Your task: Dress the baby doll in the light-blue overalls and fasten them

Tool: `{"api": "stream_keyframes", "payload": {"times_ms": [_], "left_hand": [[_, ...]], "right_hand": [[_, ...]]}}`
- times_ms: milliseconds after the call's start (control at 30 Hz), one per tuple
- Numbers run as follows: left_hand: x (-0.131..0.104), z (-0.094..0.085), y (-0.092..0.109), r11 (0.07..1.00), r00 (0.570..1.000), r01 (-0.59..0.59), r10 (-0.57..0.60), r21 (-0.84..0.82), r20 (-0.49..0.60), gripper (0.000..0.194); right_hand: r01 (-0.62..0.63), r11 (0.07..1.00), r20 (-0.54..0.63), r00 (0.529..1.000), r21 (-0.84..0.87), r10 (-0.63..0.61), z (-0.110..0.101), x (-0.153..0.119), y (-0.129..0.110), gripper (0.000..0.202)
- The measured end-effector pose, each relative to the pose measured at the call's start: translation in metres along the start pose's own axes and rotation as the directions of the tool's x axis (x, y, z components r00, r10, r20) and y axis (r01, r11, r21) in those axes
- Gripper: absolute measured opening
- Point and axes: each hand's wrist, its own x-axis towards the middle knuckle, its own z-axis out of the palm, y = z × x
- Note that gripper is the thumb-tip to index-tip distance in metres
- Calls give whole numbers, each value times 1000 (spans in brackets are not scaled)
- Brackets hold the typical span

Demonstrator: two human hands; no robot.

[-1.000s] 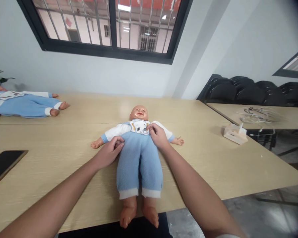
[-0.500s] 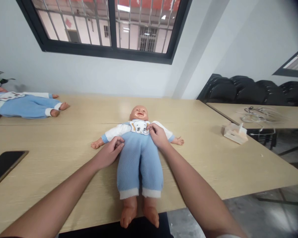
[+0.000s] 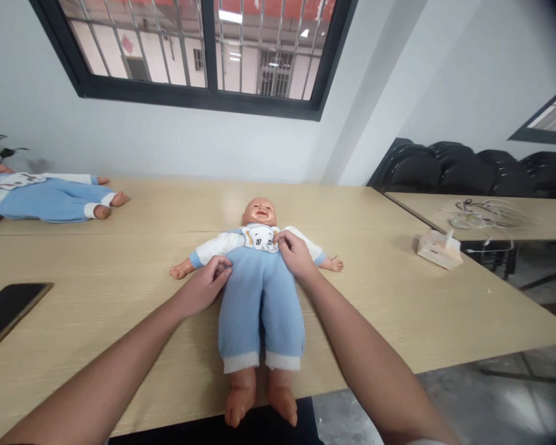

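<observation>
A baby doll [image 3: 262, 284] lies on its back on the table, feet toward me and arms spread. It wears blue fleece overalls [image 3: 241, 303] over a white top, with a white elephant bib [image 3: 259, 238] on the chest. My right hand [image 3: 294, 252] is closed at the bib's right edge, thumb and fingers pinched together on it. At the left side of the doll's waist, my left hand [image 3: 212, 281] has its fingers curled in and touches the overalls; whether cloth is between the fingers is hidden.
A second doll [image 3: 55, 198] in similar clothes lies at the far left of the table [image 3: 375, 309]. A dark phone [image 3: 9, 312] lies near the left edge. To the right are a small wooden box [image 3: 440, 249], tangled cables [image 3: 479, 215] on another table, and stacked black chairs [image 3: 463, 170].
</observation>
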Motion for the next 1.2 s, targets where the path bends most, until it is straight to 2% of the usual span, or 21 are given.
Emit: {"api": "stream_keyframes", "payload": {"times_ms": [167,267,333,433,500,567,633,733,767,833,933,1033,1100,1200], "left_hand": [[0,-1,-1,1000,998,-6,7,11,-69,35],[1,-2,-2,1000,988,4,-5,-3,-154,32],[0,-3,-1,999,974,-15,5,-42,-225,31],[-3,-4,4,986,949,-154,130,-63,-287,31],[-5,-4,9,963,936,-270,262,-4,-236,30],[-6,-3,12,939,926,-342,345,47,-154,27],[-6,-2,13,936,928,-350,353,42,-122,24],[-5,-3,13,955,945,-298,296,11,-136,26],[-5,-3,13,959,950,-282,280,6,-136,27],[-5,-5,14,965,957,-263,261,-3,-126,29],[-8,-6,17,965,962,-260,256,-37,-97,32],[-11,-8,18,953,952,-301,298,-42,-68,36],[-13,-9,17,943,936,-333,331,3,-120,34],[-15,-11,14,944,906,-327,329,52,-266,28]], "right_hand": [[32,982,34,999,-186,-26,-20,0,-6,20],[-20,971,-16,1000,-237,17,-33,-1,-6,22],[-11,976,-54,999,-218,-1,-37,-2,-8,26],[117,970,-76,988,-215,-137,-32,-6,-25,30],[264,940,40,964,-214,-261,-24,-13,-49,27],[417,893,259,893,-170,-368,-16,-27,-80,21],[511,854,448,788,-95,-421,-8,-47,-112,20],[578,814,633,610,55,-476,-1,-85,-146,31],[574,816,666,582,71,-467,0,-97,-153,38],[537,842,695,588,47,-414,0,-117,-158,53],[453,887,688,673,-90,-274,2,-131,-156,66],[379,897,638,754,-227,-157,10,-129,-151,71],[348,894,609,785,-283,-113,18,-121,-147,69],[284,881,528,848,-379,-46,28,-103,-134,50]]}}
